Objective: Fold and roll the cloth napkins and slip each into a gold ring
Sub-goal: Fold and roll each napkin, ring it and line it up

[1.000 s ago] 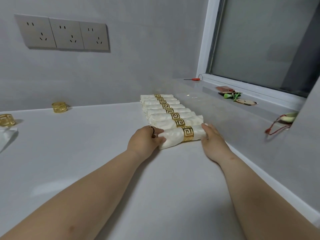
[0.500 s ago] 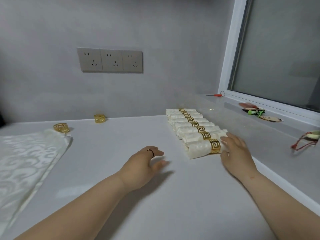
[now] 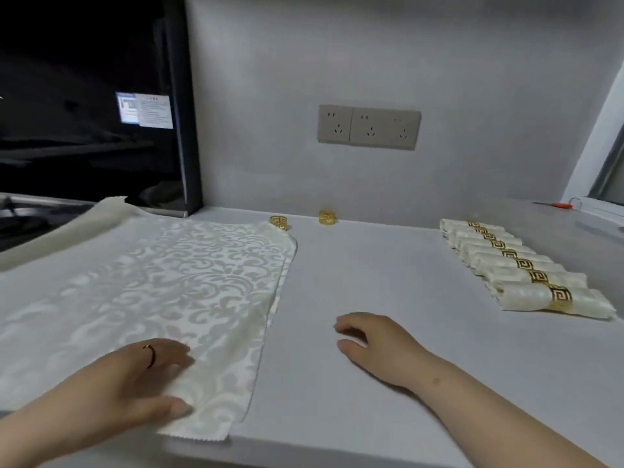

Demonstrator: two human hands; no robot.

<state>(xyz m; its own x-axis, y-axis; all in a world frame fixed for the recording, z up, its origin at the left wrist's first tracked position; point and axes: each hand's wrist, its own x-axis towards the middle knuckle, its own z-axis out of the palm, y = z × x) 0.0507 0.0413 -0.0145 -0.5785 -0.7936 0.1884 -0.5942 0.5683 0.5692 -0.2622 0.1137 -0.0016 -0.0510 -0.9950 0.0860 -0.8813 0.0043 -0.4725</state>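
A stack of flat cream damask napkins (image 3: 162, 285) lies on the left half of the white counter (image 3: 371, 282). My left hand (image 3: 135, 376) rests on the stack's near right part, thumb and fingers laid on the cloth. My right hand (image 3: 374, 342) hovers or rests on bare counter to the right of the stack, fingers loosely curled, holding nothing. Two loose gold rings (image 3: 279, 222) (image 3: 327, 217) sit near the back wall. Several rolled napkins in gold rings (image 3: 513, 265) lie in a row at the right.
A dark appliance with a small lit screen (image 3: 101, 113) stands at the back left. A triple wall socket (image 3: 368, 126) is on the wall. A window ledge with a red-handled tool (image 3: 560, 205) runs along the far right.
My view has swung left from the row of rolls. Both hands left the last roll; the left hand moved onto the flat napkin stack and the right hand drew back over bare counter.
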